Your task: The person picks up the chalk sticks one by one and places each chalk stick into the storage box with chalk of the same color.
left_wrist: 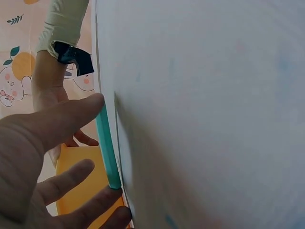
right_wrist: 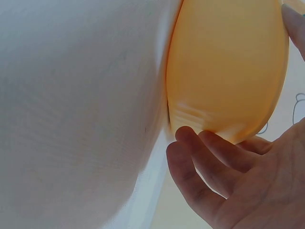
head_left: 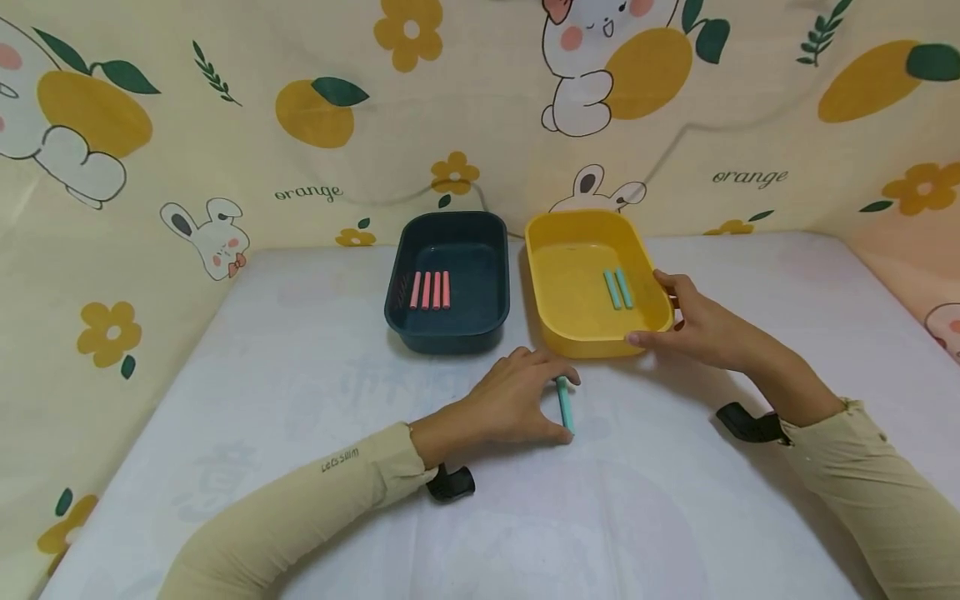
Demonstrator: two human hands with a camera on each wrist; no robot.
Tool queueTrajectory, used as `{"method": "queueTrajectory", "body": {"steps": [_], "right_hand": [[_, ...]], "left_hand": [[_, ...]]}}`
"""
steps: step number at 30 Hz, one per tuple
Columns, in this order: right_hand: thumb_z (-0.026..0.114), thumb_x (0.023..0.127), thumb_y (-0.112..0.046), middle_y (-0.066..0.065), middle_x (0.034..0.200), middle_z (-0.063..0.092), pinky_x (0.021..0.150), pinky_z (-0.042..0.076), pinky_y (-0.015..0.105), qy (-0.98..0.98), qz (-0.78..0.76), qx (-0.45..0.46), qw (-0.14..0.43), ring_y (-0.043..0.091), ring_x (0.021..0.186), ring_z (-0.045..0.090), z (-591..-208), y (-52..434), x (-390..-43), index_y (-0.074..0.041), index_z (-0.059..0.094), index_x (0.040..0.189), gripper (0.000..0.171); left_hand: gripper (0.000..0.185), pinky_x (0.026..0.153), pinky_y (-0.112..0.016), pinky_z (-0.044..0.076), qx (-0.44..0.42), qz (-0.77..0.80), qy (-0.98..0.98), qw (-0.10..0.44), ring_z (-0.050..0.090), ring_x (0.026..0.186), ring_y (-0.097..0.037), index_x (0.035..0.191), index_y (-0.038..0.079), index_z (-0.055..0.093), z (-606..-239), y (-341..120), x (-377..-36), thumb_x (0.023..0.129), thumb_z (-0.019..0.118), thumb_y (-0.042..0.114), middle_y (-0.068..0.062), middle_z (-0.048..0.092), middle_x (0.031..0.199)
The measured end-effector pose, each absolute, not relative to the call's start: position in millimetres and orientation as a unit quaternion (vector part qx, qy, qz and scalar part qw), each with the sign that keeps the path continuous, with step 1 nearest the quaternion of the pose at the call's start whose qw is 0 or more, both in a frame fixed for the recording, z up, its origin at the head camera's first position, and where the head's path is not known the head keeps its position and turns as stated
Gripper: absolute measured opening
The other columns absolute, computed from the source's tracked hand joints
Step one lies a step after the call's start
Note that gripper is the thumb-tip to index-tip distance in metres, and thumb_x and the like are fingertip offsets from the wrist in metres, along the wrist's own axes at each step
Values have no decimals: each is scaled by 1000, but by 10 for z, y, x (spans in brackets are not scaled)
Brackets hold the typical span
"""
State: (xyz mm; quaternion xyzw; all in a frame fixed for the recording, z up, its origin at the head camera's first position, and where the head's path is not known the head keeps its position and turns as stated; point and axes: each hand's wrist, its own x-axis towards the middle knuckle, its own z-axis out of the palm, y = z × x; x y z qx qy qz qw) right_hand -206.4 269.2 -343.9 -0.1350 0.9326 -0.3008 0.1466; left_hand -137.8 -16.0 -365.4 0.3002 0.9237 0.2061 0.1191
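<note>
A teal stick lies on the white table just in front of the yellow tray. My left hand pinches it end to end, one finger on its far tip and the thumb on its near tip; the left wrist view shows the stick between those fingers. My right hand grips the yellow tray's front right corner, thumb on the rim and fingers curled under its wall. Two teal sticks lie inside that tray.
A dark blue tray stands left of the yellow one, with several pink sticks side by side in it. A cloth backdrop printed with oranges and rabbits closes off the back and both sides of the table.
</note>
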Motion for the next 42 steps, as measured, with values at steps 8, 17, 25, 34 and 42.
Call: {"method": "queueTrajectory", "body": {"steps": [8, 17, 25, 34, 42], "right_hand": [[71, 88, -51, 30, 157, 24, 101, 44, 51, 931, -306, -140, 142, 41, 136, 35, -3450, 2706, -2071, 1, 0, 156, 111], [71, 88, -49, 29, 158, 23, 101, 45, 51, 930, -310, -146, 135, 41, 137, 36, -3460, 2702, -2032, 2, 4, 155, 108], [71, 88, -49, 30, 158, 24, 102, 45, 53, 932, -305, -149, 130, 42, 138, 36, -3445, 2710, -2027, 2, 5, 155, 106], [72, 84, -56, 30, 154, 30, 104, 44, 62, 940, -287, -123, 140, 44, 137, 37, -3438, 2701, -2052, -3, 5, 157, 112], [67, 87, -59, 30, 156, 29, 104, 44, 62, 942, -280, -114, 148, 45, 138, 36, -3397, 2699, -2086, -11, 2, 160, 109]], "left_hand": [[60, 108, -37, 42, 295, 224, 921, 122, 48, 124, -18, 128, 29, 60, -3635, -172, -1379, 76, 85, 43, 7, 57, 136], [64, 104, -30, 45, 292, 271, 907, 140, 52, 120, -13, 132, 26, 57, -3619, -152, -1374, 76, 86, 39, 7, 57, 129], [68, 101, -22, 48, 300, 335, 880, 155, 56, 119, -12, 134, 22, 56, -3580, -140, -1383, 75, 88, 33, 7, 57, 132], [71, 98, -25, 51, 294, 388, 859, 161, 54, 121, -11, 137, 24, 52, -3458, -141, -1382, 76, 87, 33, 11, 56, 133], [70, 93, -21, 51, 299, 415, 849, 130, 54, 122, -13, 136, 26, 51, -3348, -173, -1425, 77, 87, 31, 10, 53, 135]]}}
